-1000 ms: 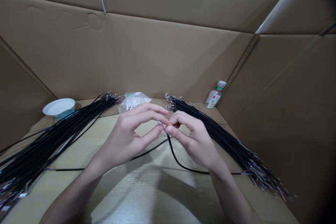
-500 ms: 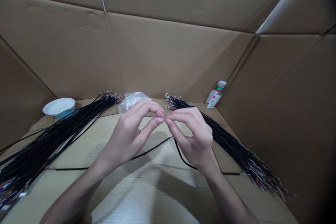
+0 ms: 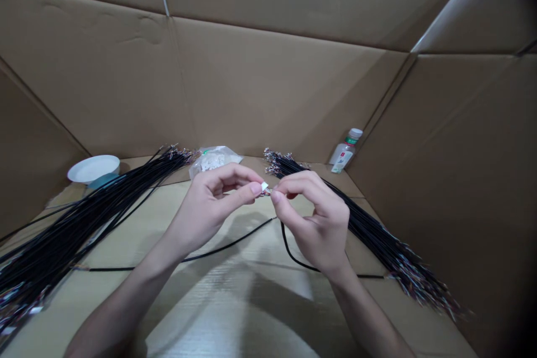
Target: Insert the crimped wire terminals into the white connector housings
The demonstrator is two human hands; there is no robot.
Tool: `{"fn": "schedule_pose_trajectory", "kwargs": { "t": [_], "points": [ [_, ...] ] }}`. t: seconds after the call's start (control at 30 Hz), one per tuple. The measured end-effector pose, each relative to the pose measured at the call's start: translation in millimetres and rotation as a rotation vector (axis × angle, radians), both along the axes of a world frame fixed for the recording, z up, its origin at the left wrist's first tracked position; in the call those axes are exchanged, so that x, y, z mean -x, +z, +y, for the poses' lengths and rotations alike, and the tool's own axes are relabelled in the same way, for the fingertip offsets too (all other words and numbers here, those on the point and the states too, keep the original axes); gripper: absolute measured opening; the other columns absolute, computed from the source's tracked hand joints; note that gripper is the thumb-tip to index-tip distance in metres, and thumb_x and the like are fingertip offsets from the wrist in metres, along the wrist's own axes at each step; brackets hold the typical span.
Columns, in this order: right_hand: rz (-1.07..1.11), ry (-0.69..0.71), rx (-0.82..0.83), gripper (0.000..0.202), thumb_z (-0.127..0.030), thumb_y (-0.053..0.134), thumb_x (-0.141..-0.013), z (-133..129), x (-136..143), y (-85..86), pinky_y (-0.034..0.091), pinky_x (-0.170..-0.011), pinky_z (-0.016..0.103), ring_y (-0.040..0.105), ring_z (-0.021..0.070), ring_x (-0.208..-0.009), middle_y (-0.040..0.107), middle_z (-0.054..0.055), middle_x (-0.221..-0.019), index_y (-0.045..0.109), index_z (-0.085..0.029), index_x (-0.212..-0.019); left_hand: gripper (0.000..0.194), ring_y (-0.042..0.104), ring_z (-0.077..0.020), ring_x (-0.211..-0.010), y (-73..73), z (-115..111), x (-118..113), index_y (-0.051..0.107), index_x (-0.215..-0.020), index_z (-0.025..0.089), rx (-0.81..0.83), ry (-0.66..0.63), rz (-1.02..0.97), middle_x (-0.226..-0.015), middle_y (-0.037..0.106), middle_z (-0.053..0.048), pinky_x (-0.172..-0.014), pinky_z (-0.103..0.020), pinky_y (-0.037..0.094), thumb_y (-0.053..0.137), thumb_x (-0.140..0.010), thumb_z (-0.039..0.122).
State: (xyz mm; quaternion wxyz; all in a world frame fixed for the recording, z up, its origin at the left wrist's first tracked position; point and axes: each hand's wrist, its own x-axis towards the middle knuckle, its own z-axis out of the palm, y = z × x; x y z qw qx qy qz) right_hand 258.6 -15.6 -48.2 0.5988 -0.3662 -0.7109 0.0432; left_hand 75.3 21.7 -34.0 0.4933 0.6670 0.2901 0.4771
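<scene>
My left hand pinches a small white connector between thumb and forefinger, near the middle of the view. Thin coloured wires run from it toward my right hand, whose thumb and forefinger are closed on them. A black cable lies on the table below my left hand, and another black cable curves down under my right hand. The exact grip on the wires is partly hidden by the fingertips.
Bundles of black cables lie left and right. A clear bag of white parts and a bottle stand at the back. A white bowl sits at left. Cardboard walls surround the table.
The white connector now shows at my left fingertips, with coloured wires beside it. My right hand has moved slightly right and down, and the fingertips are a little farther apart.
</scene>
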Motion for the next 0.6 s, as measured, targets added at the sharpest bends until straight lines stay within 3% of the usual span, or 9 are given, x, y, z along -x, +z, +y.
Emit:
{"fn": "schedule_pose_trajectory", "kwargs": {
  "t": [0.33, 0.47, 0.6],
  "points": [
    [0.04, 0.053, 0.161, 0.015, -0.009, 0.071, -0.091, -4.6, -3.7, 7.6, 0.051, -0.082, 0.031, 0.065, 0.0153, -0.087, 0.069, -0.001, -0.089, 0.068, -0.021, -0.083, 0.011, 0.067, -0.0101, -0.084, -6.1, 5.2, -2.8, 0.075, -0.091, 0.021, 0.22, -0.109, -0.037, -0.09, 0.073, 0.002, -0.079, -0.019, 0.058, 0.082, -0.089, 0.029],
    [0.029, 0.01, 0.226, 0.016, -0.01, 0.072, -0.088, -11.3, -6.8, 12.2, 0.049, -0.09, 0.036, 0.065, 0.0185, -0.094, 0.068, 0.001, -0.098, 0.069, -0.022, -0.078, 0.033, 0.071, -0.0118, -0.08, -7.7, 3.0, -7.7, 0.06, -0.107, 0.022, 0.367, -0.135, -0.17, -0.086, 0.076, 0.001, -0.081, -0.024, 0.06, 0.085, -0.086, 0.027],
    [0.031, 0.029, 0.294, 0.017, -0.009, 0.071, -0.086, -18.5, -7.9, 15.6, 0.047, -0.09, 0.037, 0.063, 0.0198, -0.096, 0.066, 0.001, -0.098, 0.069, -0.022, -0.076, 0.05, 0.071, -0.0112, -0.074, -8.5, -2.9, -16.7, 0.047, -0.108, 0.022, 0.494, -0.092, -0.324, -0.082, 0.076, 0.001, -0.074, -0.022, 0.059, 0.089, -0.079, 0.02]
  ]
}}
